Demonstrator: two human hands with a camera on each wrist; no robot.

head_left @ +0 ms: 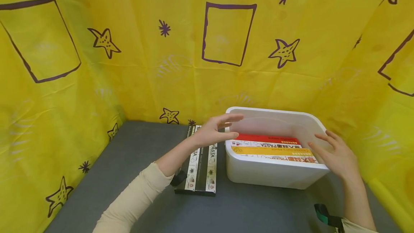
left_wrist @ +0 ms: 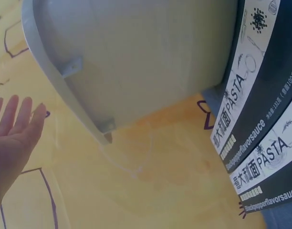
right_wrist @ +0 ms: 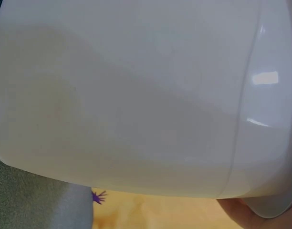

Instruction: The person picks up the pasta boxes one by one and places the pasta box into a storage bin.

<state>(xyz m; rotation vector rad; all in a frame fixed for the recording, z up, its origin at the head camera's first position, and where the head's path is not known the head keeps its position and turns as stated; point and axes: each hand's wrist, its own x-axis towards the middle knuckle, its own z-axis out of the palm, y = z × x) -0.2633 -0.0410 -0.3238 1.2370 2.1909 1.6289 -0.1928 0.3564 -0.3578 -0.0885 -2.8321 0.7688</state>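
Only the head view shows inside the white tub (head_left: 275, 170): pasta boxes (head_left: 271, 150) lying flat, long axes running 9 to 3 o'clock. Left hand (head_left: 215, 130) hovers open at the tub's 9 o'clock rim; right hand (head_left: 333, 154), fingers spread, at 3 o'clock. A black pasta box (head_left: 202, 168) lies on the counter (head_left: 129, 168), pointing 12 o'clock

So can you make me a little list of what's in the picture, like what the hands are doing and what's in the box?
Left hand: left hand, fingers straight, over the tub's left rim, holding nothing
Right hand: right hand, fingers relaxed, at the tub's right end; whether it touches is unclear
Tub: white plastic tub, on the grey table
In the tub: pasta boxes lying flat, red, white and yellow
Beside the tub: black pasta boxes on the table, to its left
Behind: yellow cloth with purple stars
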